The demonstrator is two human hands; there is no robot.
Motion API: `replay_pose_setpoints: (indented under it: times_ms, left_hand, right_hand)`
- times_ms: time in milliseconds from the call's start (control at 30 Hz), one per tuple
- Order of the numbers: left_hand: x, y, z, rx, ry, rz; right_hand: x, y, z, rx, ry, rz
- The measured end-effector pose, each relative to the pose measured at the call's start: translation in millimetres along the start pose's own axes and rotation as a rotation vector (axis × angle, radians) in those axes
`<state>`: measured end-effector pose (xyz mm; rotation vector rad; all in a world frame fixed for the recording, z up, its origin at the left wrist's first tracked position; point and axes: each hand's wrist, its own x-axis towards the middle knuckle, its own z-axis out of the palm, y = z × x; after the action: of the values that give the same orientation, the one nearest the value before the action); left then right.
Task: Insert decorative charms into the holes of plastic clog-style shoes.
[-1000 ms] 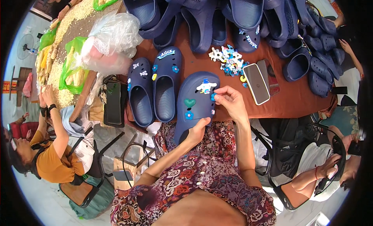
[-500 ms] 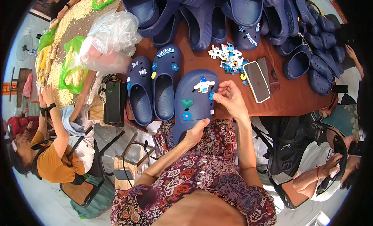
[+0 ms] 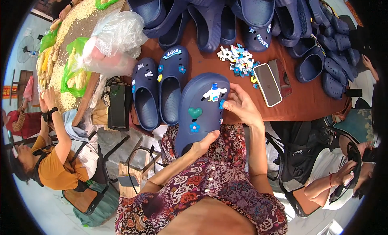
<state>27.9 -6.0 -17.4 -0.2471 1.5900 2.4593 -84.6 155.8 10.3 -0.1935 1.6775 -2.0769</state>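
My left hand (image 3: 203,144) cups the heel of the navy clog (image 3: 201,110) at the table's (image 3: 299,108) near edge, steadying it while my right hand (image 3: 241,108) pinches a small blue charm (image 3: 222,104) against its side.

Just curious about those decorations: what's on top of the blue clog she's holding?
On the clog: a white cartoon charm, a teal heart, a small flower. The right hand covers another charm at its edge.

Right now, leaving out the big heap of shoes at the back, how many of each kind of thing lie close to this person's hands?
Navy foam clog held by left hand and right hand: 1
Decorated navy clogs lying side by side: 2
Flat rectangular phones: 2
Heap of small colourful charms: 1
Total: 6
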Motion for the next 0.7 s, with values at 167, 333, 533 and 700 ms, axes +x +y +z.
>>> replay_pose_setpoints:
  times_ms: [167, 333, 533, 700]
  left_hand:
    - [-2.0, 7.3, 4.2, 0.110, -0.013, 0.006]
    - [2.5, 3.5, 9.6, -0.278, -0.028, -0.104]
    - [3.0, -4.6, 2.8, -0.465, -0.036, -0.184]
    - [11.2, -2.1, 3.1, -0.461, 0.024, -0.199]
  right_hand:
    - [-1.3, -3.3, 4.8, 0.017, 0.000, 0.049]
    - [1.5, -3.4, 6.0, -0.023, 0.054, -0.019]
    - [3.1, -0.7, 11.1, -0.066, 0.059, -0.016]
    - [6.0, 9.1, 12.6, 0.023, 0.106, -0.014]
